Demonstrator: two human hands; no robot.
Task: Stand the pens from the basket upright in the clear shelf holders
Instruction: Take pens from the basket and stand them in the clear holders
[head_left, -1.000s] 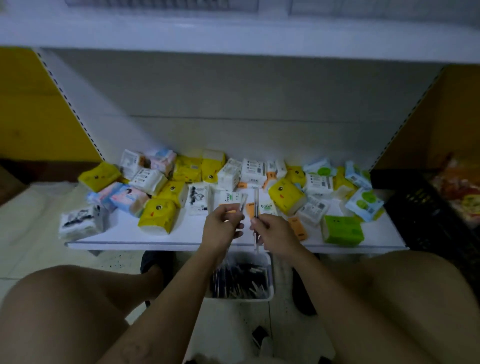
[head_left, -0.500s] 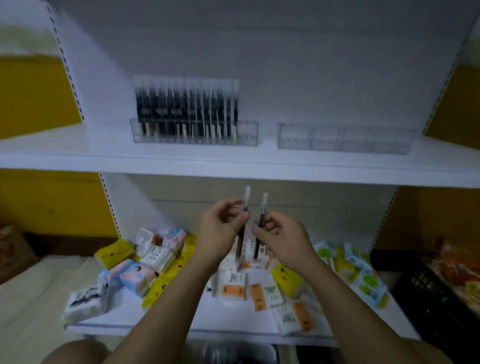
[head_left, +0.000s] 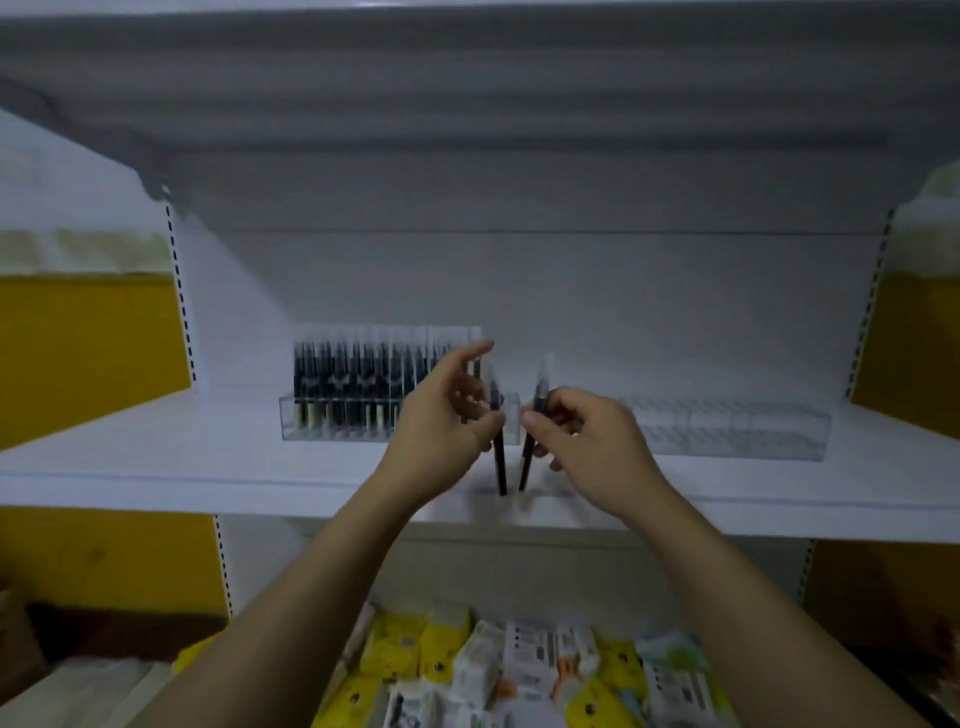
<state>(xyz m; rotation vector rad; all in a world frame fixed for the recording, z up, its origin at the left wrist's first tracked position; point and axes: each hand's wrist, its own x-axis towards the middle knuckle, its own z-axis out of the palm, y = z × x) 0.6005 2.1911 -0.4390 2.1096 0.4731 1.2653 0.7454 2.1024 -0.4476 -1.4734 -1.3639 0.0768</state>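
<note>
My left hand (head_left: 441, 421) pinches a dark pen (head_left: 498, 457) with a clear cap, held upright. My right hand (head_left: 582, 441) pinches a second such pen (head_left: 527, 462), also upright. Both pens hover over the front of the white middle shelf (head_left: 156, 467), just in front of the right end of the left clear holder (head_left: 332, 423). That holder is filled with several upright dark pens (head_left: 363, 374). A second clear holder (head_left: 727, 428) to the right holds no pens. The basket is out of view.
Several tissue packs (head_left: 519, 670), yellow, white and blue, lie on the lower shelf below my arms. A shelf board above (head_left: 467, 78) overhangs the middle shelf. Perforated uprights (head_left: 179, 291) and yellow wall panels (head_left: 88, 353) flank the shelf.
Both hands rose from above the basket and lower shelf to the middle shelf, each carrying a pen. The view tilted upward, so the basket left the frame and the holders came close.
</note>
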